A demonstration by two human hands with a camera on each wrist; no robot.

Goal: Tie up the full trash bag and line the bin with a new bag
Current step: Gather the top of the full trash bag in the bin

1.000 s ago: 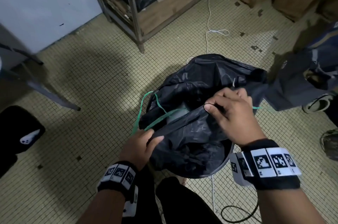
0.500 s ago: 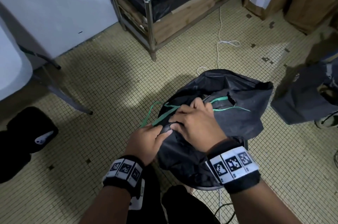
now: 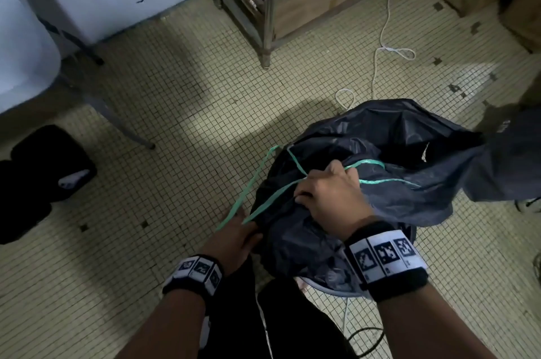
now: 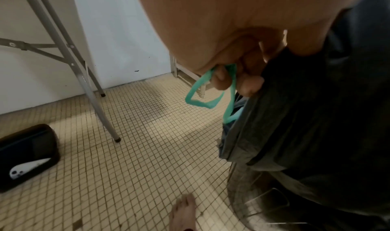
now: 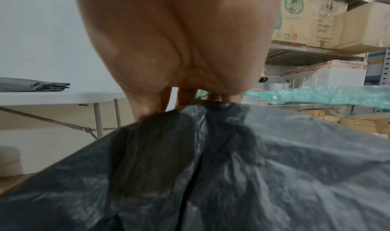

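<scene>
A full black trash bag (image 3: 389,183) sits in a round bin whose pale rim (image 3: 330,288) shows at its near side. Green drawstrings (image 3: 260,183) run from the bag's mouth. My left hand (image 3: 237,235) grips one green drawstring (image 4: 211,91) at the bag's (image 4: 316,117) near-left edge, fingers curled round it. My right hand (image 3: 325,191) lies on top of the bag, fingers curled into the gathered black plastic (image 5: 211,151) with the other green drawstring (image 5: 316,97) running off to the right. The bag's contents are hidden.
A folding table's legs (image 3: 117,121) stand at left, a metal shelf rack (image 3: 269,7) with boxes behind. A white cord (image 3: 380,45) trails on the tiled floor. A black case (image 3: 46,171) lies at left, dark bags (image 3: 515,153) at right. A folded grey bag (image 5: 33,86) lies on the table.
My right hand moved left from the bag's far edge onto its top and gathered the plastic. The bag's mouth has closed up. My left hand kept hold of the drawstring.
</scene>
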